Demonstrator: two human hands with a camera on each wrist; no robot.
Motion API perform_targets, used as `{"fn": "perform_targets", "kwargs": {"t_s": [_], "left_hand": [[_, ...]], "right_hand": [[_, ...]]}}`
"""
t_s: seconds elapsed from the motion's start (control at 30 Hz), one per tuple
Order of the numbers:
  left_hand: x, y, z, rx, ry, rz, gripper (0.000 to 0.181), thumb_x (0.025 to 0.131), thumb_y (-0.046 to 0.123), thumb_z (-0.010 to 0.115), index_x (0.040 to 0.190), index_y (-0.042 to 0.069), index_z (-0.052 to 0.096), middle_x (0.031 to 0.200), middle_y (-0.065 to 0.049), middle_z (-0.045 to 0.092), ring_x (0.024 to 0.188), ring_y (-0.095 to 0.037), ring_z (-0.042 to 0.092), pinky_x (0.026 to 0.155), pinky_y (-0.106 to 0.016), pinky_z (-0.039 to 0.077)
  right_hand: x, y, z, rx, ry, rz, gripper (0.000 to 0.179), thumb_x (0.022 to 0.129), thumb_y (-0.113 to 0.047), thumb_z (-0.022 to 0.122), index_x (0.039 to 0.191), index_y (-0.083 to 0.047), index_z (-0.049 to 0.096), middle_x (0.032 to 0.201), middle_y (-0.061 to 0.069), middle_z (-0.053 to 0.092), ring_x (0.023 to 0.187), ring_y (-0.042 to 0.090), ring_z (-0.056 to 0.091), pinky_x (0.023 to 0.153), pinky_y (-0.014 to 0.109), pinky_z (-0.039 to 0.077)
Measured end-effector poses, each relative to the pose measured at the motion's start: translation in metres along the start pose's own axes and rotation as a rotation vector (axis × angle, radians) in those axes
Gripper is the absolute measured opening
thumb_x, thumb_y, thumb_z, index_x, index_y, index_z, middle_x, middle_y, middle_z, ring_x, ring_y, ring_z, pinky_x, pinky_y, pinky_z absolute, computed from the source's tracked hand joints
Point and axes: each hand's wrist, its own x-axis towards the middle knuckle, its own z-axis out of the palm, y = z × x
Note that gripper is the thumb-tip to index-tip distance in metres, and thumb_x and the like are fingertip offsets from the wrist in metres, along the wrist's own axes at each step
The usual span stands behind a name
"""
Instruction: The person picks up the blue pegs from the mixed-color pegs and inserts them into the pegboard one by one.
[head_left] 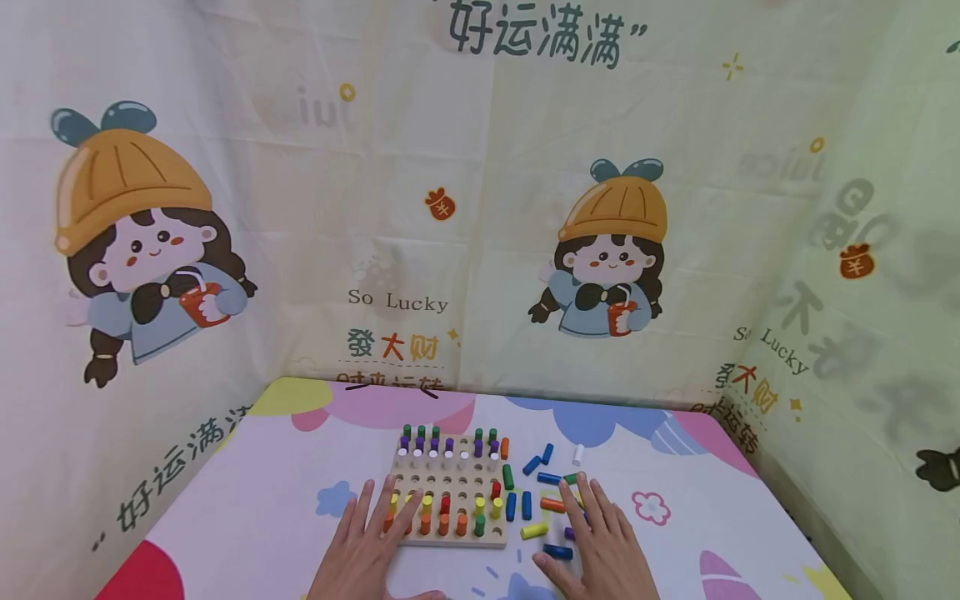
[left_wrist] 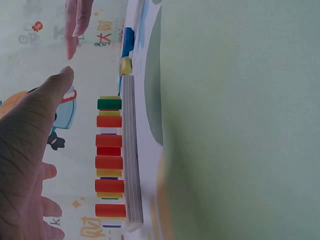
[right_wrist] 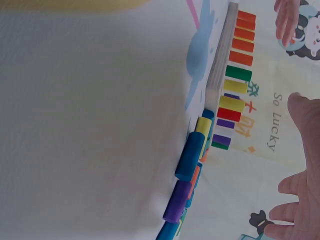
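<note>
A wooden pegboard (head_left: 470, 487) lies on the table, with upright rows of green, purple, white, yellow and orange pegs; some holes are bare. A red peg (head_left: 446, 505) stands among the yellow ones, and a green peg (head_left: 480, 525) ends the front orange row. Over the board's left side is my left hand (head_left: 363, 537), fingers spread and nothing held; it hides part of the board. My right hand (head_left: 606, 546), likewise spread and holding nothing, is over the loose pegs, partly covering a purple peg (head_left: 570, 533). In both wrist views, the hands appear raised above the pegs.
Right of the board lie scattered pegs, among them a blue peg (head_left: 557, 552), a yellow peg (head_left: 535, 531), an orange peg (head_left: 552, 505) and a white peg (head_left: 578, 454). The patterned tabletop (head_left: 675, 483) meets printed cloth (head_left: 495, 350) hanging behind and at both sides.
</note>
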Motion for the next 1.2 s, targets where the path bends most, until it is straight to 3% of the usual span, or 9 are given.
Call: {"fn": "perform_targets", "kwargs": {"t_s": [0.3, 0.57, 0.73, 0.97, 1.03, 1.2], "left_hand": [[-0.001, 0.000, 0.001, -0.070, -0.088, -0.030, 0.118, 0.068, 0.096, 0.052, 0.158, 0.021, 0.037, 0.166, -0.019, 0.026, 0.149, -0.051, 0.023, 0.116, -0.068, 0.020], [-0.001, 0.000, 0.002, -0.164, -0.058, -0.063, 0.117, 0.069, 0.093, 0.057, 0.158, 0.020, 0.037, 0.164, -0.023, 0.028, 0.148, -0.051, 0.025, 0.115, -0.069, 0.021], [-0.001, 0.003, -0.002, -0.204, 0.002, -0.105, 0.115, 0.069, 0.090, 0.062, 0.157, 0.018, 0.040, 0.160, -0.024, 0.035, 0.145, -0.048, 0.033, 0.110, -0.070, 0.030], [0.000, -0.001, 0.002, -0.154, 0.233, -0.085, 0.105, 0.072, 0.081, 0.070, 0.151, 0.016, 0.049, 0.145, -0.019, 0.053, 0.129, -0.039, 0.054, 0.097, -0.063, 0.048], [0.000, -0.004, 0.004, -0.155, 0.270, -0.083, 0.102, 0.072, 0.078, 0.073, 0.149, 0.015, 0.050, 0.142, -0.019, 0.056, 0.125, -0.038, 0.057, 0.093, -0.062, 0.050], [0.003, -0.008, 0.008, -0.198, 0.284, -0.097, 0.099, 0.074, 0.075, 0.076, 0.147, 0.013, 0.052, 0.138, -0.018, 0.059, 0.123, -0.038, 0.059, 0.092, -0.062, 0.050]], "right_hand": [[-0.002, 0.000, 0.005, 0.021, -0.006, 0.013, 0.096, 0.086, -0.079, 0.057, 0.154, -0.012, 0.045, 0.161, 0.015, 0.039, 0.146, 0.040, 0.038, 0.112, 0.062, 0.033], [-0.002, -0.004, 0.002, 0.117, -0.068, 0.099, 0.093, 0.086, -0.074, 0.062, 0.155, -0.013, 0.043, 0.159, 0.015, 0.041, 0.144, 0.040, 0.038, 0.111, 0.066, 0.032], [-0.002, -0.005, -0.001, 0.211, -0.080, 0.154, 0.091, 0.086, -0.072, 0.065, 0.153, -0.015, 0.046, 0.155, 0.013, 0.045, 0.137, 0.036, 0.044, 0.107, 0.065, 0.038], [0.003, -0.004, -0.005, 0.314, -0.091, 0.176, 0.085, 0.085, -0.067, 0.070, 0.148, -0.013, 0.051, 0.143, 0.013, 0.055, 0.125, 0.033, 0.051, 0.101, 0.059, 0.046], [0.004, -0.003, -0.005, 0.359, -0.102, 0.191, 0.083, 0.085, -0.064, 0.073, 0.146, -0.013, 0.053, 0.139, 0.012, 0.057, 0.120, 0.031, 0.051, 0.098, 0.058, 0.048], [0.004, -0.001, -0.002, 0.458, -0.093, 0.185, 0.069, 0.086, -0.056, 0.076, 0.141, -0.017, 0.057, 0.132, 0.005, 0.062, 0.110, 0.022, 0.052, 0.093, 0.052, 0.051]]}}
